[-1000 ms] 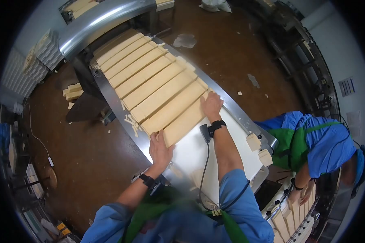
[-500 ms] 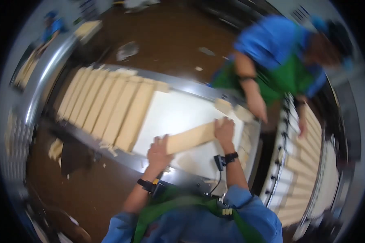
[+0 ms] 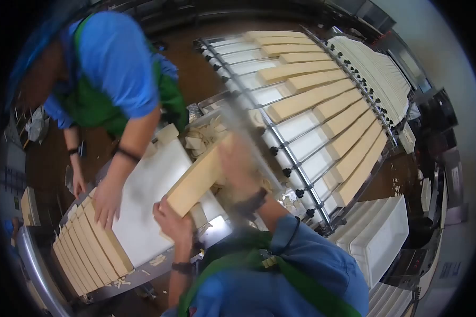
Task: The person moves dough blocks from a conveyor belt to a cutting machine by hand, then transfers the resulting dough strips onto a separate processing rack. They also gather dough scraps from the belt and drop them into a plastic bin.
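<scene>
Smooth matt white belt (image 3: pixel 158 179), shiny metal rail (image 3: pixel 293 169) with black plastic-looking knobs (image 3: pixel 287 173), matt pale-yellow slabs (image 3: pixel 305 105) with smooth faces, blue cloth sleeve (image 3: pixel 314 248), green cloth apron (image 3: pixel 314 290), glossy white trays (image 3: pixel 378 243), brown floor (image 3: pixel 217 68) with a dull sheen

You wear blue short-sleeved shirt (image 3: pixel 317 253), green apron (image 3: pixel 243 259) with yellowish clip (image 3: pixel 268 261) on strap, dark bands (image 3: pixel 183 268) around both wrists.

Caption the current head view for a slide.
Left hand and right hand hold a pale slab; a co-worker's hand nears a slab row, and more slabs line a railed rack.
</scene>
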A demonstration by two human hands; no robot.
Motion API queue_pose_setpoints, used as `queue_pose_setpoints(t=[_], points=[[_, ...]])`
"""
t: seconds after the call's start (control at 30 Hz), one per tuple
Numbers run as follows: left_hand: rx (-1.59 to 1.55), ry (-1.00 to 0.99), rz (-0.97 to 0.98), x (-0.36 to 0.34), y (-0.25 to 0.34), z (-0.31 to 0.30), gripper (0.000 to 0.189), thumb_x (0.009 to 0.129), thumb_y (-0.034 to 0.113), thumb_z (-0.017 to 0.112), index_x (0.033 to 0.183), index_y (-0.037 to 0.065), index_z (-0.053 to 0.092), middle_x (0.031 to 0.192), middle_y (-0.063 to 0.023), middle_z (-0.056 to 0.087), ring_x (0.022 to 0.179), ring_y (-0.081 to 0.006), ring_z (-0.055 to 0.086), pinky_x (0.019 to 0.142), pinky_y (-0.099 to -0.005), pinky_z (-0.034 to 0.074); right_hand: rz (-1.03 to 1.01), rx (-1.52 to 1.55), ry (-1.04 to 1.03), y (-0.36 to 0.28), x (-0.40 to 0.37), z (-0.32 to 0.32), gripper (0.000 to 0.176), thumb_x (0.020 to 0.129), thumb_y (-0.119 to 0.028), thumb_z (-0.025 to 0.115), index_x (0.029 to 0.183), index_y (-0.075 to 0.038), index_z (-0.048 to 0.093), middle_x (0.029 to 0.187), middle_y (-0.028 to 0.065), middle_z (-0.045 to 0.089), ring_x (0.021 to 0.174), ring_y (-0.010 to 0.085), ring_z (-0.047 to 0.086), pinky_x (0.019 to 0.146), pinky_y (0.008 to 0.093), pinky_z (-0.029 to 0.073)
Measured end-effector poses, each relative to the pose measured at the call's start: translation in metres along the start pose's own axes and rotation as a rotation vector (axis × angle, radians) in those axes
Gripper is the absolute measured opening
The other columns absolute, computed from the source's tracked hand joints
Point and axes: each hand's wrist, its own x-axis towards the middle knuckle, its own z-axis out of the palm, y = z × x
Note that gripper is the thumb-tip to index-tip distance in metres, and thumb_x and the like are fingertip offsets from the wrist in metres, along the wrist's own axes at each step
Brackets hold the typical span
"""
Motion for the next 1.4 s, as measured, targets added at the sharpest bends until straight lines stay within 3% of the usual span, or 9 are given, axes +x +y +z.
queue_pose_setpoints(t=[0.27, 0.53, 0.63, 0.83, 0.93, 1.07, 1.23, 1.33, 1.4], points=[[0.01, -0.268, 0.397, 0.029, 0.216, 0.082, 0.088, 0.073, 0.007, 0.083, 0.153, 0.018, 0.048, 0.144, -0.0217, 0.045, 0.12, -0.0456, 0.052, 0.095, -0.0509, 0.051, 0.269, -0.012, 0.297, 0.18, 0.139, -0.135, 0.044, 0.103, -0.037, 0.059, 0.13, -0.003, 0.064, 0.126, 0.0235, 0.069, 0.113, 0.0438, 0.065, 0.098, 0.0518, 0.051], [0.094, -0.497, 0.586, 0.061, 0.316, 0.139, 0.094, 0.073, 0.026, 0.093, 0.153, 0.01, 0.047, 0.122, -0.0228, 0.052, 0.092, -0.0417, 0.064, 0.077, -0.0476, 0.055, 0.466, -0.398, -0.296, 0.296, 0.199, -0.134, 0.055, 0.098, -0.043, 0.063, 0.128, 0.003, 0.064, 0.129, 0.0268, 0.068, 0.122, 0.0441, 0.064, 0.11, 0.0613, 0.042], [-0.065, -0.606, 0.645, 0.07, 0.337, 0.16, 0.083, 0.084, 0.028, 0.086, 0.154, 0.007, 0.046, 0.124, -0.0256, 0.052, 0.091, -0.0444, 0.066, 0.08, -0.0504, 0.056, 0.424, -0.567, -0.139, 0.289, 0.202, -0.144, 0.058, 0.095, -0.04, 0.068, 0.131, 0.005, 0.062, 0.134, 0.0277, 0.064, 0.128, 0.045, 0.058, 0.117, 0.0648, 0.031], [-0.315, -0.622, 0.611, 0.065, 0.329, 0.213, 0.059, 0.098, 0.007, 0.059, 0.156, 0.012, 0.045, 0.138, -0.0246, 0.047, 0.101, -0.0462, 0.067, 0.089, -0.054, 0.055, 0.159, -0.534, 0.135, 0.271, 0.159, -0.133, 0.064, 0.095, -0.039, 0.071, 0.137, 0.007, 0.057, 0.143, 0.0304, 0.053, 0.139, 0.0454, 0.045, 0.122, 0.0625, 0.023], [-0.411, -0.615, 0.625, 0.071, 0.322, 0.206, 0.065, 0.094, -0.003, 0.053, 0.156, 0.015, 0.045, 0.139, -0.0226, 0.046, 0.1, -0.0444, 0.067, 0.089, -0.0512, 0.056, -0.023, 0.094, 0.047, 0.252, 0.124, -0.109, 0.067, 0.096, -0.04, 0.069, 0.144, 0.005, 0.054, 0.15, 0.0293, 0.048, 0.146, 0.046, 0.038, 0.123, 0.065, 0.019], [-0.515, -0.696, 0.534, 0.073, 0.319, 0.204, 0.074, 0.087, -0.014, 0.045, 0.155, 0.014, 0.046, 0.14, -0.0208, 0.045, 0.1, -0.0431, 0.066, 0.088, -0.0494, 0.056, -0.154, 0.034, -0.08, 0.193, 0.096, -0.118, 0.065, 0.096, -0.037, 0.069, 0.151, -0.006, 0.053, 0.154, 0.0231, 0.048, 0.148, 0.0446, 0.038, 0.122, 0.0694, 0.015], [-0.603, -0.596, 0.477, 0.061, 0.292, 0.203, 0.071, 0.084, -0.017, 0.044, 0.148, 0.012, 0.053, 0.142, -0.0199, 0.046, 0.114, -0.0399, 0.063, 0.1, -0.044, 0.052, -0.202, -0.039, -0.039, 0.188, 0.096, -0.116, 0.056, 0.092, -0.029, 0.073, 0.145, -0.014, 0.062, 0.147, 0.0155, 0.055, 0.142, 0.0355, 0.047, 0.122, 0.0692, 0.018], [-0.603, -0.267, 0.343, 0.045, 0.246, 0.217, 0.065, 0.083, -0.017, 0.042, 0.14, 0.009, 0.058, 0.139, -0.0203, 0.05, 0.124, -0.0396, 0.058, 0.109, -0.0421, 0.045, -0.402, -0.22, 0.015, 0.191, 0.096, -0.11, 0.047, 0.088, -0.021, 0.074, 0.135, -0.02, 0.069, 0.14, 0.0124, 0.058, 0.136, 0.0325, 0.053, 0.122, 0.0697, 0.021], [-0.538, -0.186, -0.015, 0.042, 0.216, 0.229, 0.047, 0.088, -0.001, 0.058, 0.134, 0.008, 0.062, 0.13, -0.0183, 0.057, 0.126, -0.038, 0.057, 0.11, -0.0437, 0.045, -0.441, -0.236, -0.017, 0.19, 0.096, -0.11, 0.041, 0.085, -0.016, 0.074, 0.125, -0.025, 0.074, 0.136, 0.0104, 0.06, 0.131, 0.0305, 0.057, 0.122, 0.0694, 0.025]])
